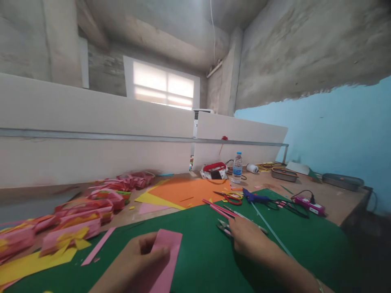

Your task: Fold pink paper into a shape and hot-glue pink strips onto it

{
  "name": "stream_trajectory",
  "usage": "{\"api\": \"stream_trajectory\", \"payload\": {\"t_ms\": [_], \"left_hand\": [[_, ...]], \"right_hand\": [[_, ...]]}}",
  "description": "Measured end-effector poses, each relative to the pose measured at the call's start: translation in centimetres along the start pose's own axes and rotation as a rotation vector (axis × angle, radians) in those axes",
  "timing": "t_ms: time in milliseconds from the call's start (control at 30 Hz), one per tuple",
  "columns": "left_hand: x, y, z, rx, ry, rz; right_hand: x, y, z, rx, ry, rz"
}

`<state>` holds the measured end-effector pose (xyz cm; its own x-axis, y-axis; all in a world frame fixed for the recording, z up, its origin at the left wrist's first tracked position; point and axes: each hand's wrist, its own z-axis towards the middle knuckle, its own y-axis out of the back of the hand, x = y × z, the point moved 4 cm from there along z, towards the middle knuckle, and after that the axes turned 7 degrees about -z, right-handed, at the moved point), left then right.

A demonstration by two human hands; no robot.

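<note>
My left hand point(139, 260) is closed on a pink paper strip point(168, 254) that lies folded on the green cutting mat point(207, 252). My right hand point(249, 238) reaches forward over the mat to a pair of grey scissors point(224, 228); its fingers curl down on them, but I cannot make out a firm grip. Pink paper strips point(218, 208) lie just beyond the scissors.
Folded pink and yellow paper pieces point(76, 219) pile up at the left. Orange and yellow sheets point(186, 190), red scissors point(230, 198), a blue glue gun point(255, 198), a water bottle point(237, 167) and a metal tray point(284, 174) lie farther back. White partition boards stand behind the table.
</note>
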<state>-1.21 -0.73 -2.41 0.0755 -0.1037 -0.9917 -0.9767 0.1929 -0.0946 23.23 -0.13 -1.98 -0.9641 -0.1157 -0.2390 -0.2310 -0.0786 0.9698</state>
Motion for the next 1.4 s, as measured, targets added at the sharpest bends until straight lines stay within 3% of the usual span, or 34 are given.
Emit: {"api": "stream_trajectory", "payload": {"t_ms": [167,267,367,500,667,733,1000,1267,1400], "left_hand": [[-0.5,1.3,0.0,0.006,0.016,-0.107],[-1.0,2.2,-0.1,-0.054,0.027,-0.111],[-1.5,2.7,-0.3,-0.143,0.016,-0.013],[-1.5,2.2,-0.5,-0.170,0.002,-0.027],[-1.2,2.1,-0.5,-0.142,0.080,-0.157],[-1.2,2.4,-0.4,-0.153,0.092,-0.139],[-0.2,2.9,0.0,-0.181,0.102,0.029],[-0.9,2.6,-0.3,-0.169,0.113,0.048],[-1.0,2.4,-0.4,-0.185,0.124,0.046]], "right_hand": [[3.3,4.4,2.0,-0.063,0.135,-0.056],[5.0,6.0,3.8,-0.139,0.172,0.045],[5.4,5.1,5.3,-0.139,0.165,0.213],[5.3,3.3,6.0,-0.070,0.295,0.436],[6.1,3.4,4.7,0.132,0.443,1.140],[6.8,3.4,4.2,0.174,0.468,1.262],[7.9,2.3,3.8,0.406,0.471,1.278],[8.4,1.7,3.7,0.491,0.505,1.486],[8.3,1.3,3.7,0.540,0.469,1.481]]}}
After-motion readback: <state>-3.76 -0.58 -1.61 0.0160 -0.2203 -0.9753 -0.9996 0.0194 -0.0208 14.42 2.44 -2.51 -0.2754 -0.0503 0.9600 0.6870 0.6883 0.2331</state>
